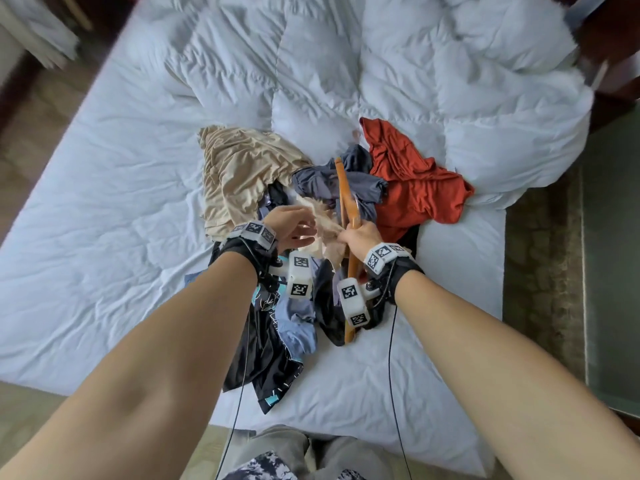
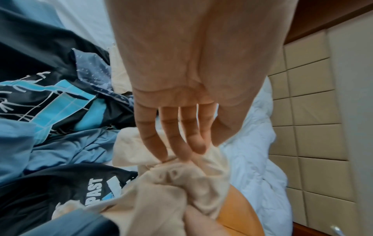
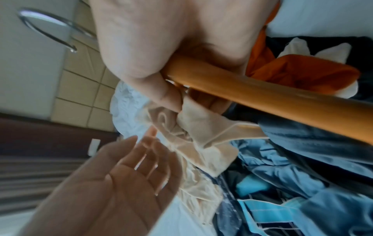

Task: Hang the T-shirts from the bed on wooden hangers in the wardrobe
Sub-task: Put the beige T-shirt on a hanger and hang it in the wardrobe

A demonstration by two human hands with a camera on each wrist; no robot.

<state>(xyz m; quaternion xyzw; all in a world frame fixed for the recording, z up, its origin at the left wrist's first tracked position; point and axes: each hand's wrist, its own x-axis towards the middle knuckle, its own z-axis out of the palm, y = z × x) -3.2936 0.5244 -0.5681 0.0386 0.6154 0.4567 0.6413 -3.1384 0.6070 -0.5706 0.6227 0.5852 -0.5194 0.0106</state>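
A wooden hanger and a bunch of cream T-shirt are gripped together in the right hand, fingers curled round both; the left hand is held spread, its straight fingers touching the cream fabric; the remaining T-shirts, tan, rust-red, grey-blue and black printed, are heaped near the foot edge of the bed, beside the rumpled duvet.
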